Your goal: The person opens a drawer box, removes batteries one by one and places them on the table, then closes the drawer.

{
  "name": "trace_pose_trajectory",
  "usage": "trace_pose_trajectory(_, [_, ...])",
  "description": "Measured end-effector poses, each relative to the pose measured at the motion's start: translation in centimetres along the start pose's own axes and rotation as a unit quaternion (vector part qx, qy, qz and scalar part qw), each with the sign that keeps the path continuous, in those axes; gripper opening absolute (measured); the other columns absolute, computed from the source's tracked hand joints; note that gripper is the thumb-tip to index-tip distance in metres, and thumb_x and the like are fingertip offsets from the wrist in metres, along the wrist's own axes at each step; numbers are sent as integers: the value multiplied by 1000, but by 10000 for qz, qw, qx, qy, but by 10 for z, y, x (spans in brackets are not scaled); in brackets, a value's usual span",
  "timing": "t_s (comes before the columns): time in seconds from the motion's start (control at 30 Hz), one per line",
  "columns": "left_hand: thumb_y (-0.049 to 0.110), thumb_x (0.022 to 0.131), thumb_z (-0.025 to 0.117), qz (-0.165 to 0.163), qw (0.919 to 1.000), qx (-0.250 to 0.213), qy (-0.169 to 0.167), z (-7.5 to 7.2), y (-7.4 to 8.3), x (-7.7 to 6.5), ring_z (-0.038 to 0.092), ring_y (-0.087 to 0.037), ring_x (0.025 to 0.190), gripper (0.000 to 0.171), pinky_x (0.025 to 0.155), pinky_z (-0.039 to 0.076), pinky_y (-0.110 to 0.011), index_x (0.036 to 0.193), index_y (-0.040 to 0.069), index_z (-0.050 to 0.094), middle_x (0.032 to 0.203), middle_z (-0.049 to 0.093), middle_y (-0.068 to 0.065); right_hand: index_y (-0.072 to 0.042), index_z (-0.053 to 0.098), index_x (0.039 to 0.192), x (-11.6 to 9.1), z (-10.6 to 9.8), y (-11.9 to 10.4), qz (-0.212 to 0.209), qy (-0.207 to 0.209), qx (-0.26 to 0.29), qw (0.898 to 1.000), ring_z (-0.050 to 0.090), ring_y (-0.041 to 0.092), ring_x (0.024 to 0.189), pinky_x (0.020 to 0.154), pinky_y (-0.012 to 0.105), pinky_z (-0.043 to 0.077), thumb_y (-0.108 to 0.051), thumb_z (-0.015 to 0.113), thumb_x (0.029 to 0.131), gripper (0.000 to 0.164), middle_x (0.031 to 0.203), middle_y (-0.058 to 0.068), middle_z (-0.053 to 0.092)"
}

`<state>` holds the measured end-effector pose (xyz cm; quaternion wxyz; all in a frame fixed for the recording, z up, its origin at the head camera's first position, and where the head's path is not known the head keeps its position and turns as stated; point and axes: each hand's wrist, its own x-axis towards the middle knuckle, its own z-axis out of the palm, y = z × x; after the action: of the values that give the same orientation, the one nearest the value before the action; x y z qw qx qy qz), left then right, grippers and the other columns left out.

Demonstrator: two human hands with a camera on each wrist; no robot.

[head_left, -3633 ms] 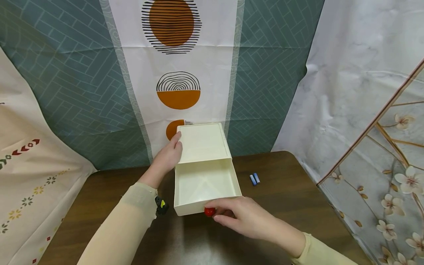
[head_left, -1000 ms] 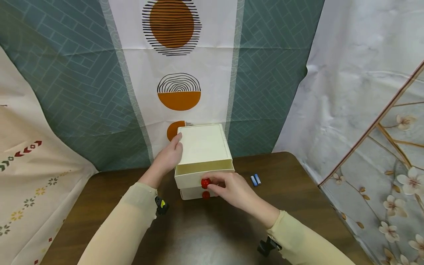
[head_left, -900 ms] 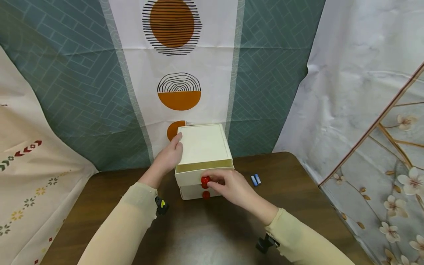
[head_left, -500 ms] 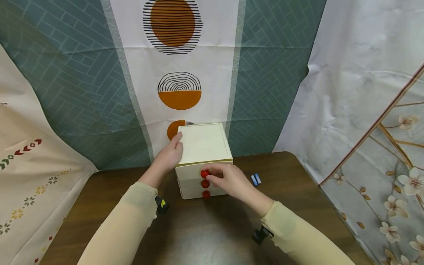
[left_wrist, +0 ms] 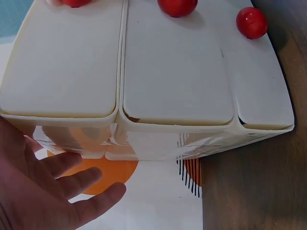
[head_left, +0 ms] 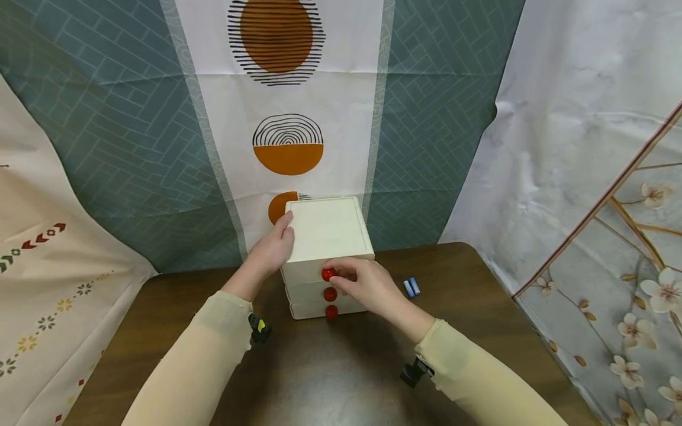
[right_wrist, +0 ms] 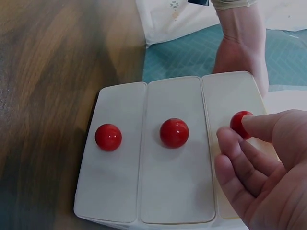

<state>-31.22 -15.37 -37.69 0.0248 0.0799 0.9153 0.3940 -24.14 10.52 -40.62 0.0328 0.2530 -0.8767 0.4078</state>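
A small cream cabinet [head_left: 329, 228] of three stacked drawers stands on the table, each drawer front bearing a round red knob. My right hand [head_left: 373, 287] pinches the top drawer's red knob [head_left: 327, 274] between thumb and fingers; the right wrist view shows the thumb against this knob [right_wrist: 238, 124]. That drawer sits flush with the cabinet. At the cabinet's left side, my left hand [head_left: 270, 245] rests with its thumb at the top edge. Its fingers [left_wrist: 98, 203] look extended in the left wrist view. The middle knob [head_left: 330, 294] and bottom knob [head_left: 331, 312] are untouched.
Two small blue-and-white batteries [head_left: 411, 287] lie to the right of the cabinet on the dark wooden table [head_left: 453, 319]. A patterned cloth [head_left: 288, 89] hangs right behind the cabinet. A marbled, flowered cloth [head_left: 565, 148] borders the table's right side.
The top drawer, pulled far out at first with its inside visible, has slid back into the cabinet. My right hand has travelled away from me with the knob. The left hand has stayed put.
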Motion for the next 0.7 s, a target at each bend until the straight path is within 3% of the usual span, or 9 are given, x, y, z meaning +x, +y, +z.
trace_pose_trajectory(0.23, [40,120,20,101,9999,31,-15,-1,1,-2,16,-34,168,65,134,15,-56,180,18,10,185,10,-1,-30,81,133,-1,1,-1,-20,168,-59,9998,71,5,94,80,36,59,-23,80,105,30,115,-16,79])
trace_pose_trajectory(0.47, [42,120,20,55,10000,10,-15,0,-1,-1,16,-34,168,65,134,15,-57,180,21,9,185,10,-1,-29,78,136,-2,2,0,-38,11,54,10000,67,9,78,72,36,56,-22,78,106,30,102,-13,76])
trace_pose_trajectory(0.7, [41,120,20,92,10000,-16,30,1,-1,-2,16,-34,168,65,134,14,-56,180,20,10,185,11,-2,-26,75,143,-7,-2,-1,-149,-135,216,9996,66,10,75,70,34,54,-20,75,108,36,100,-5,76])
